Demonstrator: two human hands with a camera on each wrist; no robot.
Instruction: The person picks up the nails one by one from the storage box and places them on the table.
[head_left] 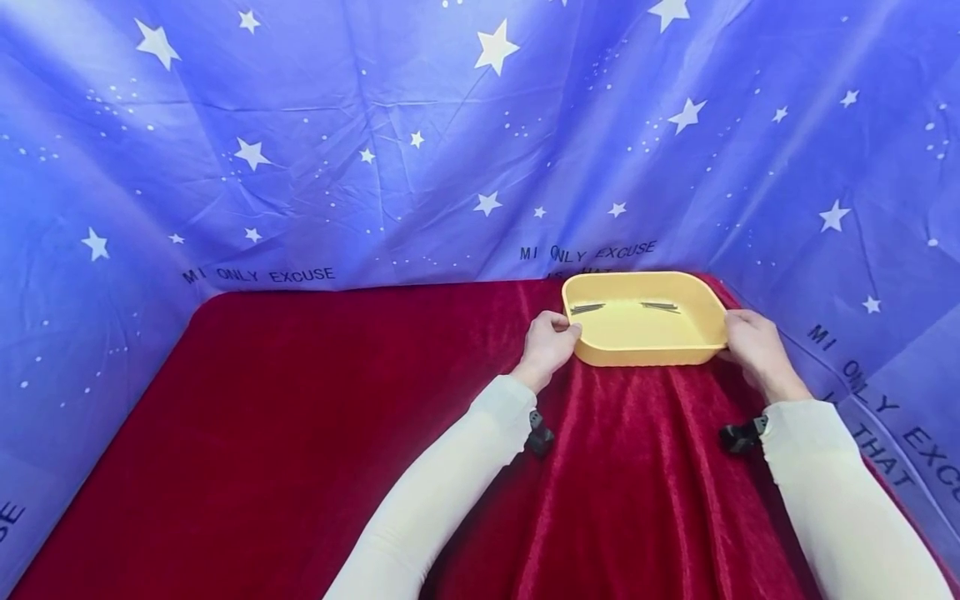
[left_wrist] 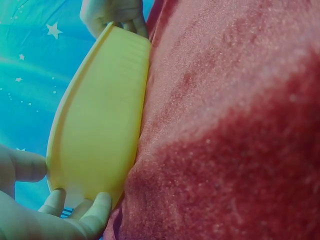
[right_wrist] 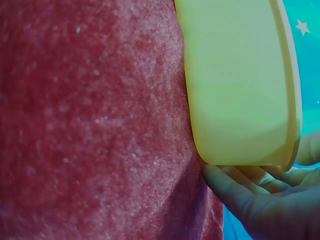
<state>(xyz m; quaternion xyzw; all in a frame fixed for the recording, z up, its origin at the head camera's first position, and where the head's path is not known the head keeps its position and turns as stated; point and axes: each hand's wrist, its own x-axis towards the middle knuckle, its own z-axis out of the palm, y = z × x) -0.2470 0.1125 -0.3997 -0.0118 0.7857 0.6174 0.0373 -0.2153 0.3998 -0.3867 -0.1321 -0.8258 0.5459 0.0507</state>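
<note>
Nearest the viewer, two forearms in pale cream sleeves [head_left: 442, 492], each with a small black wrist clip [head_left: 538, 435], extend over a wrinkled red velvet tablecloth [head_left: 300, 417] toward 1 o'clock. The left hand [head_left: 550, 342] grips the 9 o'clock end of a shallow rectangular yellow plastic tray [head_left: 637, 354], thumb on the rim and fingers curled beneath, while the right hand [head_left: 752, 342] clasps the 3 o'clock end likewise; the tray sits at the table's far right corner and holds two small bunches of thin dark metal pins [head_left: 587, 308]. Behind, at 12 o'clock, hangs a blue star-printed fabric backdrop [head_left: 420, 142]
</note>
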